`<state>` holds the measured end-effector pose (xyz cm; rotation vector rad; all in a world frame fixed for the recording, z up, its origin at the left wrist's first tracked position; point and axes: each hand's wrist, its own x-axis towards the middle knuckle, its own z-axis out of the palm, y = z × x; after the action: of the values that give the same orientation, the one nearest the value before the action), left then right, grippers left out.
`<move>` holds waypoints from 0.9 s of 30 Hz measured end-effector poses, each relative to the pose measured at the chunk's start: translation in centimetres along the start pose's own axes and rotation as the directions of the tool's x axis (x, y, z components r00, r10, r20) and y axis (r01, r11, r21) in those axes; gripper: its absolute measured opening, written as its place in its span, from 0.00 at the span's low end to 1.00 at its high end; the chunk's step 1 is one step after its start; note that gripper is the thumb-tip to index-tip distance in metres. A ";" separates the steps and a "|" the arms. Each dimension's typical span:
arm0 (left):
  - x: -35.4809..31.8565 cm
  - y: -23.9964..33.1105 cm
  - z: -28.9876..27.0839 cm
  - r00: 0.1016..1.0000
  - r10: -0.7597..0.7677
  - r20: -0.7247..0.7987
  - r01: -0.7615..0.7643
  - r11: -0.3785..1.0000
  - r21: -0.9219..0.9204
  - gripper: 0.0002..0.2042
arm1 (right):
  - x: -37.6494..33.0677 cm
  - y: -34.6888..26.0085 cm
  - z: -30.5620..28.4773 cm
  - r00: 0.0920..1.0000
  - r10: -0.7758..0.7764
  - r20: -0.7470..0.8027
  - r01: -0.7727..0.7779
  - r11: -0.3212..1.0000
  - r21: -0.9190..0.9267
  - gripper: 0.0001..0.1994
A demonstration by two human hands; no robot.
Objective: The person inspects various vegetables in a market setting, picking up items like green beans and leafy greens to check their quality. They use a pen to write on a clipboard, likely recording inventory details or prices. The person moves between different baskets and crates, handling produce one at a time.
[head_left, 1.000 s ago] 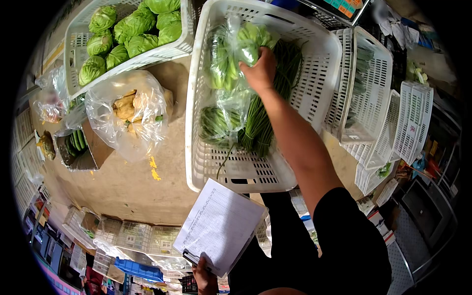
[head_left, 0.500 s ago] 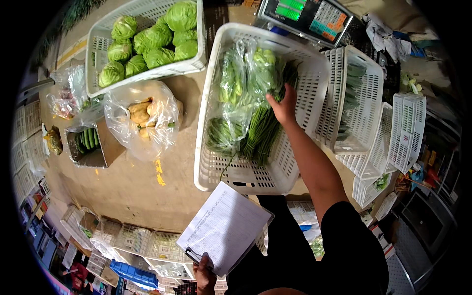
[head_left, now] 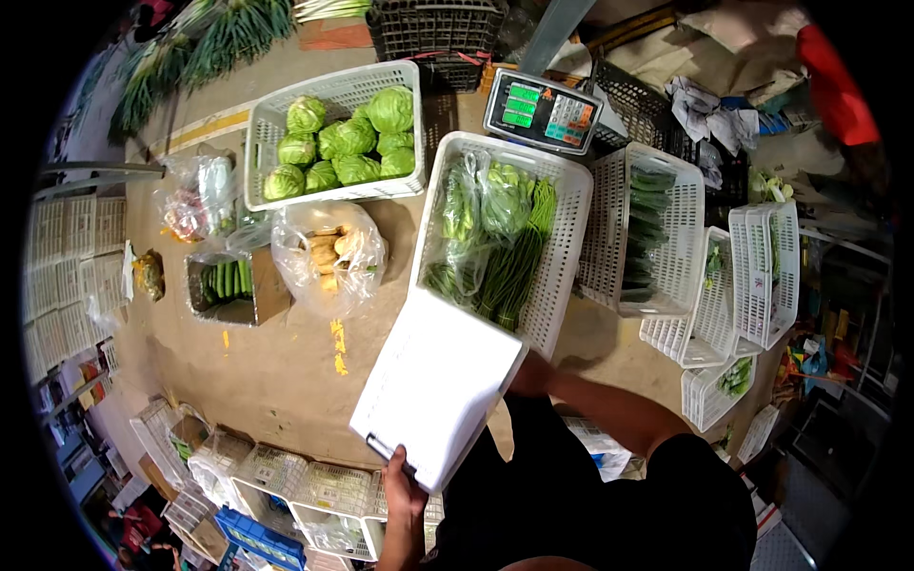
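Note:
My left hand (head_left: 405, 483) is closed on the lower edge of a clipboard (head_left: 438, 385) with white paper, beside its dark clip. At the clipboard's right edge is my right hand (head_left: 535, 374); its fingers are hidden behind the board, so I cannot tell what they do. Just beyond the board stands a white plastic crate (head_left: 557, 295), its near left part covered by the paper. Inside it lie bundles of long green beans (head_left: 509, 271) and clear bags of leafy green vegetables (head_left: 505, 198).
A crate of cabbages (head_left: 354, 152), a clear bag of tan roots (head_left: 333, 252) and a box of cucumbers (head_left: 227, 281) stand left. A scale with a lit display (head_left: 543, 111) is behind the bean crate. More white crates (head_left: 681, 238) stand right; others (head_left: 328, 490) line the near left.
My right hand has left the vegetables in the crate and come back to the clipboard's edge. The clipboard is now raised and covers the crate's near corner. The view has shifted.

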<state>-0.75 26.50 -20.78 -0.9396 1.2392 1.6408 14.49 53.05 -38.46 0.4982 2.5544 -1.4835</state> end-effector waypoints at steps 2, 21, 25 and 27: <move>-1.1 0.0 2.4 0.999 -0.005 0.034 0.005 1.000 0.005 0.24 | -1.4 -7.3 -0.6 0.985 -0.143 0.093 0.113 0.955 0.273 0.25; -7.9 -5.1 -0.3 0.921 0.315 -0.228 -0.312 0.949 0.051 0.14 | 13.1 13.9 -32.4 0.687 0.517 -0.510 -0.694 0.673 -0.254 0.46; -8.1 -6.5 0.8 0.910 0.286 -0.300 -0.291 0.956 0.028 0.09 | 14.4 15.7 -34.2 0.695 0.545 -0.468 -0.702 0.655 -0.279 0.47; -7.9 -7.1 0.3 0.895 0.291 -0.339 -0.301 0.953 0.023 0.07 | 15.4 15.0 -33.5 0.694 0.489 -0.529 -0.699 0.633 -0.332 0.44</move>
<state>8.65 26.35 -15.87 -1.1302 1.6646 1.7843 6.78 92.04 -38.33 1.5074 2.4723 -0.4510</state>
